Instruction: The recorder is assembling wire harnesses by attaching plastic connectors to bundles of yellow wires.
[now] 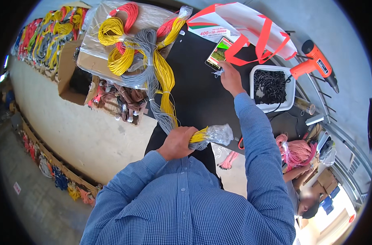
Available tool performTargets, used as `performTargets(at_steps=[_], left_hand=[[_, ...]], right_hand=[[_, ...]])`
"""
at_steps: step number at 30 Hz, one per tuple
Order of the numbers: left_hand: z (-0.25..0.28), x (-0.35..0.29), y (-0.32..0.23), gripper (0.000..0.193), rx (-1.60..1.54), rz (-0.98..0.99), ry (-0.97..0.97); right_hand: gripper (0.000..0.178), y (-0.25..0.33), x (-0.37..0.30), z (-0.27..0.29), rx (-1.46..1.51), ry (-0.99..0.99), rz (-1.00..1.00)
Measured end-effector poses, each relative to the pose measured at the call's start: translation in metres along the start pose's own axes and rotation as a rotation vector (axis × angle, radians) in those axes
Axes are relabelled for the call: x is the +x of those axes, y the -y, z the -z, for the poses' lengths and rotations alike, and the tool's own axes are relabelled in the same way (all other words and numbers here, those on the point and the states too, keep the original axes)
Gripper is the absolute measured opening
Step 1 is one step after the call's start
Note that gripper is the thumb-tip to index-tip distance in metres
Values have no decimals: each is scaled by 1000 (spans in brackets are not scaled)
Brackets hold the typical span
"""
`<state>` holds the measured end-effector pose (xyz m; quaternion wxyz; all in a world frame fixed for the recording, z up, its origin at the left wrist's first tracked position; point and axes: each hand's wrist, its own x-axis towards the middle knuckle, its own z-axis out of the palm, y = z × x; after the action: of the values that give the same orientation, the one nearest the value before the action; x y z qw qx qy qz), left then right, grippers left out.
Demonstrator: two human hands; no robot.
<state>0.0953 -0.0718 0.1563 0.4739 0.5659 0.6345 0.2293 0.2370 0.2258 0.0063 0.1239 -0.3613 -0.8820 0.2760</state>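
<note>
Holding a yellow-and-gray wire bundle (163, 73) in the left grip (177, 143), closed around the strands just off the near edge of the black desk (190, 73), by the near left corner. Out past the left grip to the right, a short end of the same wires, capped with clear plastic wrap (221, 134). In the other direction, up along the desk's left edge toward the far left corner, with yellow coils (120, 61) close by on the left.

Meanwhile reaching with the right grip (231, 80) to the near end of a lit phone (219, 53), lying toward the desk's far edge. Apparently touching the phone; impossible to tell from here whether pinching or only tapping.

By judgement, at a side step: minding the phone with one side, keeping the wires in check with the other. No sign of work on the wrapped end at this moment. For the next move with the wires, probably calling for freeing the right grip from the phone and bringing it back to the near edge, while keeping the left grip snug so as not to splay the strands.

Toward the desk's right edge, a white tray (271, 107) of black pieces (269, 83), well clear of the wires; at the far edge, a white-and-red bag (235, 16), just beyond the phone.
</note>
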Motion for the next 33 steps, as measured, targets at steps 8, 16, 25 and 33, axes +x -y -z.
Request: performTargets(at_steps=[8,16,25,33], left_hand=[[2,-6,5,50,37,-25,-16],[9,4,1,48,-47,-3,26],[26,29,6,47,-125,32,140],[21,33,3,50,-69,19,265]], right_hand=[[35,-25,27,-11,-183,-42,-275],[35,-17,-44,25,298,-27,-450],[28,143,-126,101,1641,158,-616],[16,131,-157,90,1549,5,-658]])
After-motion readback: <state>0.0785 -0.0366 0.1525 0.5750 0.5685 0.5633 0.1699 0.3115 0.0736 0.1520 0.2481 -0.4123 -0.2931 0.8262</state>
